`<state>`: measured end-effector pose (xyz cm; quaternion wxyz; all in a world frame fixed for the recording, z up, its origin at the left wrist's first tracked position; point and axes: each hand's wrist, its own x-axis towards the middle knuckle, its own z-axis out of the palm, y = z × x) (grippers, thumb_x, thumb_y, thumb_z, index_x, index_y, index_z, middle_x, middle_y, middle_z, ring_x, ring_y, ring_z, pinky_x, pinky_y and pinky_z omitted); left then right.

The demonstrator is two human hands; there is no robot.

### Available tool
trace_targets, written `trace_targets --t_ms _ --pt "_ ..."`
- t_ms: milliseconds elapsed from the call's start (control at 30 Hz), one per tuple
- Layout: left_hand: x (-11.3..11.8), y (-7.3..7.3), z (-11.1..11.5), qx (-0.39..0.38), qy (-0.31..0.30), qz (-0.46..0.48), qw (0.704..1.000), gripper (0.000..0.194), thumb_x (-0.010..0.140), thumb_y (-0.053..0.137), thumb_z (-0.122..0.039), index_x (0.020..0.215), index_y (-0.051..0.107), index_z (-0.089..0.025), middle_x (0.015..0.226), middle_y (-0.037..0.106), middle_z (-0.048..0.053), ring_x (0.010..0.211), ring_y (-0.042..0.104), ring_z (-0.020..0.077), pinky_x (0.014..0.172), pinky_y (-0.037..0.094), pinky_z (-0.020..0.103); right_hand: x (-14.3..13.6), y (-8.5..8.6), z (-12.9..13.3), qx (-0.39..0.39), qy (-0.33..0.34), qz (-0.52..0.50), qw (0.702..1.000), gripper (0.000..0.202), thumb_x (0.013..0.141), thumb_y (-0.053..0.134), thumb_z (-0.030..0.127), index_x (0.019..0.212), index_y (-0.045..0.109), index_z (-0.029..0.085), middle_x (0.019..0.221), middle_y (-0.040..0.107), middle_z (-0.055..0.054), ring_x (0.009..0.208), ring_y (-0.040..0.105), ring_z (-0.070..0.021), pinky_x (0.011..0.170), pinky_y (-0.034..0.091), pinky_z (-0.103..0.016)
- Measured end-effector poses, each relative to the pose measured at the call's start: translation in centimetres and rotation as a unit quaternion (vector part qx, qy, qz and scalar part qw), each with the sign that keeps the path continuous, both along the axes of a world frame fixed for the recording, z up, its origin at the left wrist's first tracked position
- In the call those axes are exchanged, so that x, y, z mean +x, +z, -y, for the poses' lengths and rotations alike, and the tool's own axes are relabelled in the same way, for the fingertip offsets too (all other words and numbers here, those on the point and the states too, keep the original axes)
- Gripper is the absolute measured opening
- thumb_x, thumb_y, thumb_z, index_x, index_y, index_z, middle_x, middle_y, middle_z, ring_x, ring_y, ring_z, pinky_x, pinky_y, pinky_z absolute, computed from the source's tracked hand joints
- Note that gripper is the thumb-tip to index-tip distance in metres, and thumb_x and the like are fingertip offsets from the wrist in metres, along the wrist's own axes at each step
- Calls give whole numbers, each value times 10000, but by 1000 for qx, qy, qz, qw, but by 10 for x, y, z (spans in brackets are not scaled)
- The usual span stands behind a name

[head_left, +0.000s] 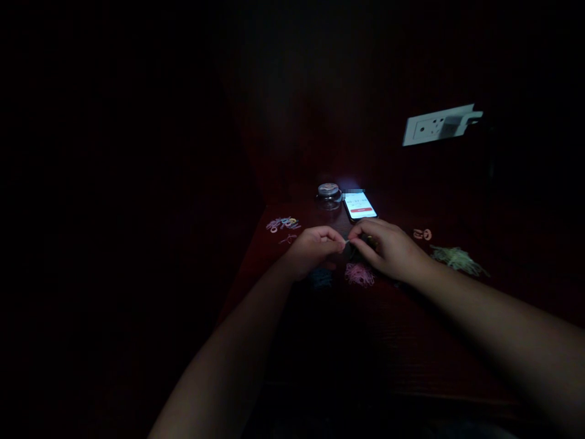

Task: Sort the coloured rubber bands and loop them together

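Observation:
Above the dark red table, my left hand (315,249) and my right hand (381,247) meet fingertip to fingertip, both pinched. Between them shows a small pale rubber band (347,241), held from both sides; its full shape is hidden by the fingers. Just below the hands lies a pile of pink rubber bands (359,275). A pile of dark blue bands (321,278) sits in shadow under my left hand. Partly covered by my right hand is a dark heap whose kind I cannot make out. Pale green bands (458,260) are heaped beside my right wrist.
A lit phone (360,205) lies behind the hands, next to a clear lidded jar (328,196). Mixed-colour bands (282,224) are at the left table edge. Several orange-pink pieces (423,234) lie at right. A wall socket (439,125) holds a plug. The room is very dark.

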<state>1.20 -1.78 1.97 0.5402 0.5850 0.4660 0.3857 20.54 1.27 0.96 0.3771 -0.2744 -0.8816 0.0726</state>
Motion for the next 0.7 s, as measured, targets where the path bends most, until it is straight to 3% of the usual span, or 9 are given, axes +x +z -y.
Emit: trace_targets --t_ms 267,433,600,700 --pt "0 -6 -4 45 -6 -23 999 110 766 647 -250 813 599 -164 744 621 1 600 569 86 518 497 217 0 0 -1 1 -8 3 1000 102 886 498 233 858 593 210 823 638 -58 784 579 -196 687 443 -323" --pt "-7 -8 -11 149 28 -71 986 97 769 620 -238 780 583 -149 609 549 -33 479 457 53 456 379 179 0 1 -1 3 -18 3 1000 101 879 496 223 844 590 210 826 636 -61 789 577 -201 710 449 -333" --pt "-26 -7 -14 292 94 -213 928 49 766 604 -207 767 614 -159 656 602 -10 564 511 79 535 399 190 0 0 -3 4 -33 12 999 95 879 507 231 828 584 206 829 637 -64 794 578 -204 736 453 -349" --pt "-46 -8 -20 311 164 -307 884 79 790 578 -200 824 646 -181 729 650 12 625 565 113 620 447 233 1 -1 -5 5 -34 14 999 88 875 509 229 827 581 212 826 640 -58 795 580 -204 732 457 -355"
